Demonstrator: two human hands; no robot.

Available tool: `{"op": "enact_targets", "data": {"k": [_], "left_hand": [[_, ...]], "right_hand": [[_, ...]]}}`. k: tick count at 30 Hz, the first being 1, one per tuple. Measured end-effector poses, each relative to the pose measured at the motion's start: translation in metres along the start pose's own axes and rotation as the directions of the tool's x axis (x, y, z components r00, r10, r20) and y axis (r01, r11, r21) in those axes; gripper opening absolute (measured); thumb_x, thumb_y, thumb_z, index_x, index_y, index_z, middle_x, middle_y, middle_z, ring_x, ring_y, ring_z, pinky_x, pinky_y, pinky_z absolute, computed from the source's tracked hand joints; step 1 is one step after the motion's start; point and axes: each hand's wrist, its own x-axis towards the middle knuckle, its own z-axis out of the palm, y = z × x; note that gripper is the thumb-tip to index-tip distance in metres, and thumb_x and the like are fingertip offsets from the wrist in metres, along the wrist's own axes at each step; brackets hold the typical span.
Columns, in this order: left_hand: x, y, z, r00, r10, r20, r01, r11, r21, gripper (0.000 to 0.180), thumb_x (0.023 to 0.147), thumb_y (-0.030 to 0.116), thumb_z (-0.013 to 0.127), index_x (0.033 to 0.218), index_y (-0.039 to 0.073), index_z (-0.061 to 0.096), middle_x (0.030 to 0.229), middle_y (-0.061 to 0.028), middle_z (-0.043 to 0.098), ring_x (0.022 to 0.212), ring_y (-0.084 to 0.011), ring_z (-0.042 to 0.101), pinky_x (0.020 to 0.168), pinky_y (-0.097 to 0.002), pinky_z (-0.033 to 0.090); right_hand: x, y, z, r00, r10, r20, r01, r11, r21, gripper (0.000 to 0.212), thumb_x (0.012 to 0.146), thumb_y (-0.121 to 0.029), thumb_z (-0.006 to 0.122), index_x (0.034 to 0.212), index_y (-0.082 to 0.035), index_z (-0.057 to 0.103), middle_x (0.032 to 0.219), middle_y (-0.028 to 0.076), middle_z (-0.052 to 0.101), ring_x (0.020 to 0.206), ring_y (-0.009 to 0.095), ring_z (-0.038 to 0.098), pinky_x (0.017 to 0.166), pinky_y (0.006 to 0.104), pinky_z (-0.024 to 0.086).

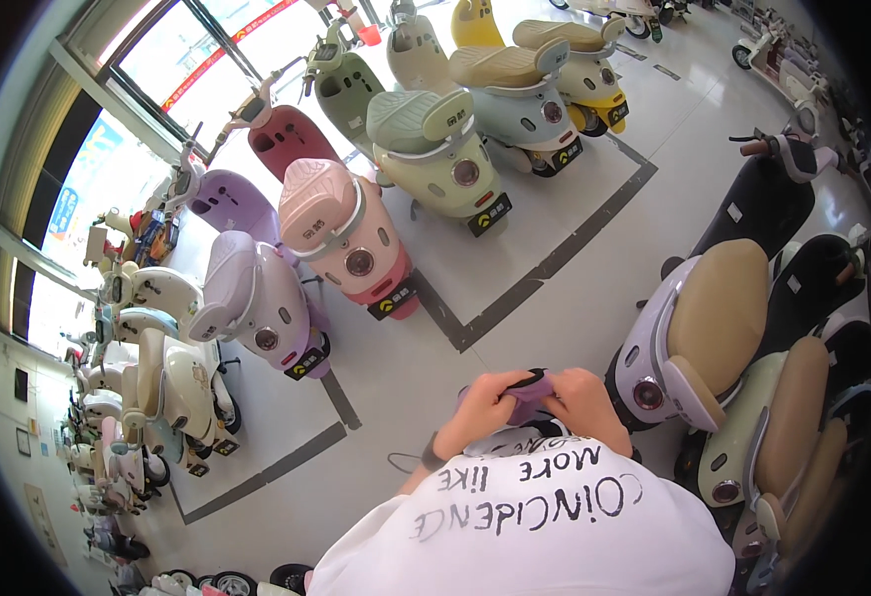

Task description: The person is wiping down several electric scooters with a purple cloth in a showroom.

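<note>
Close in front of my white shirt (525,517), both hands are closed on a small purple cloth-like item (527,399) with a black strip along its top. My left hand (477,409) pinches its left side, thumb and fingers pressed together. On the other side my right hand (584,402) grips it with curled fingers. The item's lower part is partly hidden by my hands and shirt. A dark band (434,454) circles my left wrist, and a thin dark loop (402,461) sticks out beside it.
Ahead stand parked scooters, among them a pink one (351,238), a lilac one (257,303) and a pale green one (445,164). Close on my right is a lilac scooter with a tan seat (719,308). Dark tape lines (545,283) mark the grey floor. Wheels (232,583) lie at lower left.
</note>
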Motion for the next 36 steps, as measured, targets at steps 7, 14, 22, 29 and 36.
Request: {"op": "enact_targets", "data": {"k": [7, 14, 22, 29, 36], "left_hand": [[0.086, -0.005, -0.033, 0.998, 0.038, 0.044, -0.041, 0.997, 0.064, 0.035, 0.066, -0.003, 0.041, 0.095, 0.002, 0.059, 0.068, -0.0176, 0.056, 0.059, -0.0287, 0.056, 0.056, -0.0316, 0.043], [0.167, -0.006, -0.045, 0.977, 0.159, 0.144, -0.194, 0.941, 0.278, 0.034, 0.065, -0.002, 0.045, 0.095, 0.005, 0.059, 0.066, -0.0158, 0.057, 0.061, -0.0315, 0.057, 0.057, -0.0334, 0.044], [0.279, 0.014, -0.076, 0.822, 0.501, 0.271, -0.568, 0.694, 0.442, 0.029, 0.059, 0.000, 0.051, 0.085, 0.008, 0.061, 0.069, -0.0088, 0.060, 0.059, -0.0261, 0.057, 0.052, -0.0339, 0.045], [0.398, -0.014, -0.090, 0.840, 0.511, 0.180, -0.536, 0.733, 0.419, 0.021, 0.065, 0.004, 0.055, 0.084, 0.008, 0.062, 0.063, -0.0068, 0.055, 0.054, -0.0228, 0.054, 0.050, -0.0310, 0.043], [0.501, -0.005, -0.048, 0.766, 0.541, 0.347, -0.638, 0.700, 0.319, 0.017, 0.071, 0.006, 0.056, 0.087, 0.009, 0.062, 0.064, -0.0057, 0.055, 0.058, -0.0235, 0.055, 0.052, -0.0327, 0.043]], "right_hand": [[0.068, 0.030, -0.020, 0.993, 0.033, -0.109, -0.040, 0.997, -0.064, 0.017, 0.068, -0.015, 0.065, 0.066, -0.003, 0.052, 0.060, 0.012, 0.053, 0.060, 0.031, 0.050, 0.056, 0.0386, 0.039], [0.087, 0.055, -0.039, 0.947, 0.230, -0.226, -0.249, 0.967, -0.061, 0.014, 0.071, -0.015, 0.065, 0.074, -0.003, 0.058, 0.063, 0.011, 0.055, 0.061, 0.030, 0.051, 0.058, 0.0385, 0.039], [0.137, 0.103, -0.066, 0.824, 0.514, -0.239, -0.518, 0.854, 0.050, 0.013, 0.073, -0.014, 0.064, 0.079, -0.004, 0.057, 0.069, 0.010, 0.060, 0.067, 0.028, 0.056, 0.060, 0.0362, 0.042], [0.206, 0.148, -0.116, 0.795, 0.516, -0.319, -0.548, 0.836, -0.013, 0.014, 0.075, -0.016, 0.061, 0.079, -0.004, 0.055, 0.065, 0.012, 0.057, 0.064, 0.030, 0.053, 0.058, 0.0389, 0.039], [0.216, 0.192, -0.148, 0.567, 0.603, -0.561, -0.723, 0.691, 0.012, 0.013, 0.073, -0.013, 0.063, 0.076, -0.003, 0.053, 0.063, 0.012, 0.055, 0.060, 0.031, 0.051, 0.056, 0.0395, 0.037]]}}
